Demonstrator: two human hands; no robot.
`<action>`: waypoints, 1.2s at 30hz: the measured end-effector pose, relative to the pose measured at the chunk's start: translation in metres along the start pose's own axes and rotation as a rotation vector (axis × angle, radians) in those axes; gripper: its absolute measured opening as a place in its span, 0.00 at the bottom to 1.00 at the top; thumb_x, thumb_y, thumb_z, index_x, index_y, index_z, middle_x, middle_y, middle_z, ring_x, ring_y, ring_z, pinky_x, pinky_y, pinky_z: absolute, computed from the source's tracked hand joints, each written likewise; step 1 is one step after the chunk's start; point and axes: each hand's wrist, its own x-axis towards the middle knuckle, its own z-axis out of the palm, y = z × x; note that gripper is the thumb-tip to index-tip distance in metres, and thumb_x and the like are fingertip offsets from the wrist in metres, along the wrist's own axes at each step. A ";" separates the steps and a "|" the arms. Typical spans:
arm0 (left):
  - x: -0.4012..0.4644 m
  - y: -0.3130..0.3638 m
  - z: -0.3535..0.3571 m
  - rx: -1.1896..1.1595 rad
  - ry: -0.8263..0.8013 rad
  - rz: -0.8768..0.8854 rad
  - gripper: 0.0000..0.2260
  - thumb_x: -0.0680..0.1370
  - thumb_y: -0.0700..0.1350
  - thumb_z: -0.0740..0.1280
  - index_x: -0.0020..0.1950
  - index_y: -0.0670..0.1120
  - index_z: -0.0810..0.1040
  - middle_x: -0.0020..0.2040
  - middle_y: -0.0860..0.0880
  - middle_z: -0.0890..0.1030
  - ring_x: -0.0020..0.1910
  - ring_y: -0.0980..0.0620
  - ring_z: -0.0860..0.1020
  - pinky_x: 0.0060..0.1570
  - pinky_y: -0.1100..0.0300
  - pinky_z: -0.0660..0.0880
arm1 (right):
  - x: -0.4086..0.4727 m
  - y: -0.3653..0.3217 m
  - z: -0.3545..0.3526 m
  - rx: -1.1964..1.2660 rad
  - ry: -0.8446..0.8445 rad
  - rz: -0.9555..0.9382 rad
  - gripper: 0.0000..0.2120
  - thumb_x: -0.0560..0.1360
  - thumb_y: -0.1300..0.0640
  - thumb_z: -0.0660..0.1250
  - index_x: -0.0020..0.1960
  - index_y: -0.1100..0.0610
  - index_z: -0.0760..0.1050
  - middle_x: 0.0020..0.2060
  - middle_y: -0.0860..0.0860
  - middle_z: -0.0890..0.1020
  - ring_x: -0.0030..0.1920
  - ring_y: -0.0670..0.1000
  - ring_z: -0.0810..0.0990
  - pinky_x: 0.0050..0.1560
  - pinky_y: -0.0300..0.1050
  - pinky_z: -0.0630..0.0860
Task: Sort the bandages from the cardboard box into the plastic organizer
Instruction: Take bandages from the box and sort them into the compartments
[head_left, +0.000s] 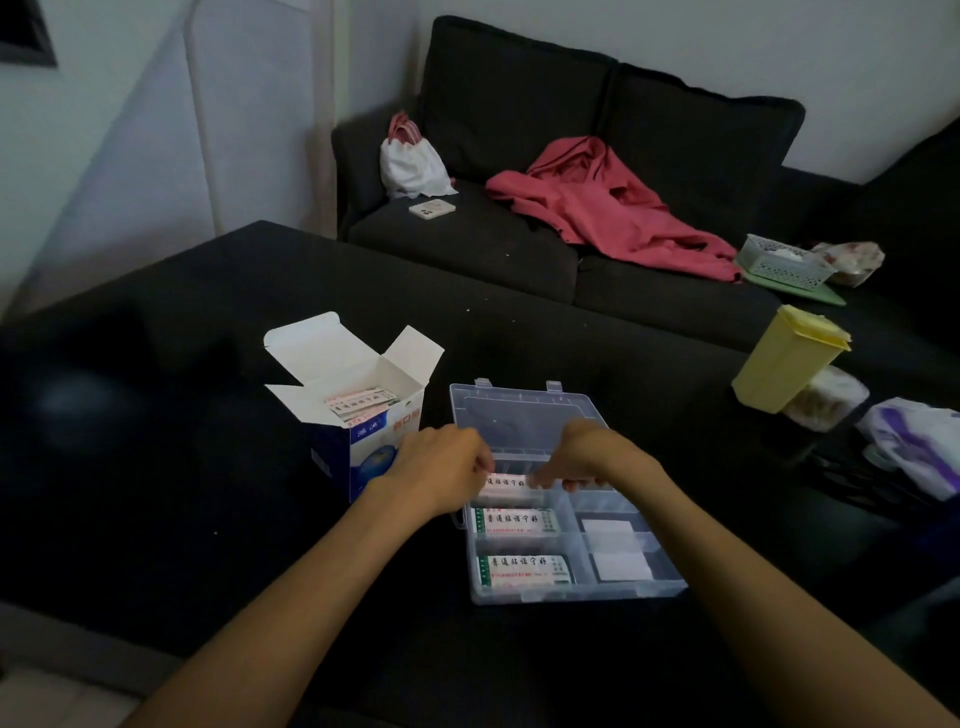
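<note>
Left of the plastic organizer (566, 519) we log the cardboard box (358, 415), flaps up, bandages (361, 405) inside. Our left hand (441, 467) and right hand (587, 457) both pinch one bandage pack (511, 482) over the organizer's upper-left compartment.

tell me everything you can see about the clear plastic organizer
The clear plastic compartment organizer lies flat and open on the dark surface, its hinged lid folded back with two latches at the far edge. Dividers split it into cells. Two left cells hold stacks of white bandage packets with green print; right cells hold plain white squares. Both hands, left and right, hold another packet stack over a farther left cell.
</note>
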 end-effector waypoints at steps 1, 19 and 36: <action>0.000 0.000 0.000 -0.002 0.003 -0.003 0.11 0.80 0.46 0.63 0.59 0.51 0.80 0.57 0.52 0.81 0.54 0.53 0.78 0.52 0.59 0.75 | 0.002 -0.001 0.002 -0.043 0.036 0.003 0.13 0.73 0.48 0.69 0.36 0.54 0.70 0.31 0.48 0.75 0.34 0.45 0.73 0.38 0.38 0.72; 0.003 -0.002 0.000 -0.014 -0.003 -0.009 0.11 0.79 0.45 0.64 0.60 0.51 0.79 0.58 0.51 0.80 0.55 0.52 0.78 0.55 0.56 0.75 | 0.006 0.000 0.008 -0.127 0.143 -0.031 0.15 0.72 0.48 0.71 0.37 0.53 0.68 0.33 0.49 0.77 0.36 0.46 0.75 0.45 0.41 0.75; -0.083 -0.004 -0.052 -0.015 0.770 -0.278 0.15 0.80 0.45 0.62 0.66 0.52 0.74 0.65 0.53 0.75 0.64 0.54 0.70 0.59 0.58 0.68 | -0.061 -0.031 0.009 0.242 0.652 -0.703 0.22 0.77 0.55 0.63 0.70 0.46 0.64 0.62 0.47 0.72 0.55 0.42 0.73 0.53 0.37 0.73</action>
